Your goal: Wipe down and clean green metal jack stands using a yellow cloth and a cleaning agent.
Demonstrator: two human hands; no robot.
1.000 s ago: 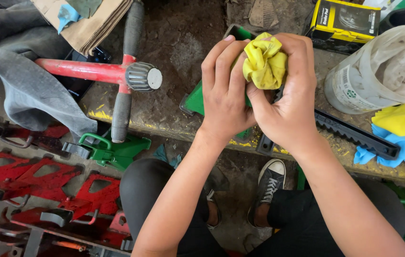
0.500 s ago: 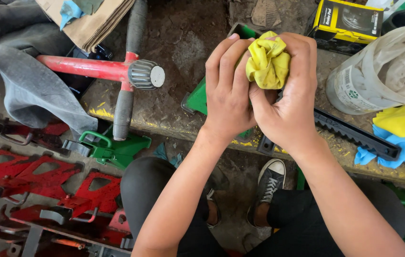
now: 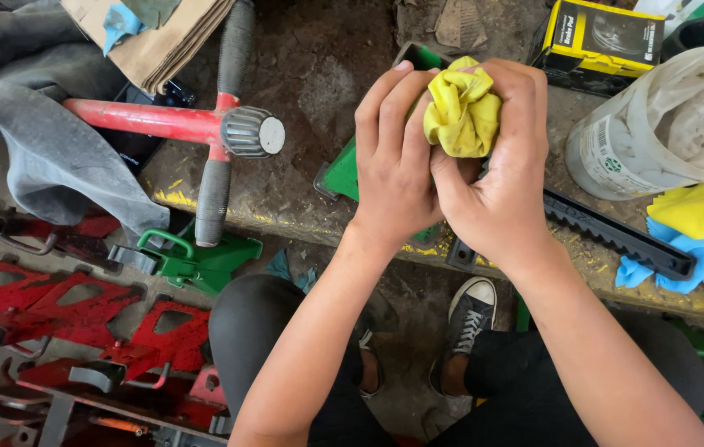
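Both hands have stayed clasped together over the last second. The left hand (image 3: 393, 165) and right hand (image 3: 497, 178) keep their fingers closed round a bunched yellow cloth (image 3: 461, 114), with a green part (image 3: 342, 172) at 9 o'clock on the dirty desk (image 3: 319, 74).

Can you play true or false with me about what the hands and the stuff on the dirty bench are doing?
1. Both hands are squeezing a yellow cloth. True: the left hand and the right hand wrap around it together.
2. The cloth is blue. False: it is yellow, bunched into a ball.
3. A red tool with black grips lies on the bench, apart from the hands. True.
4. The green part sits on top of the hands. False: it lies under and behind them.
5. The white plastic tub is in the left hand. False: it stands on the bench, out past the right hand, untouched.
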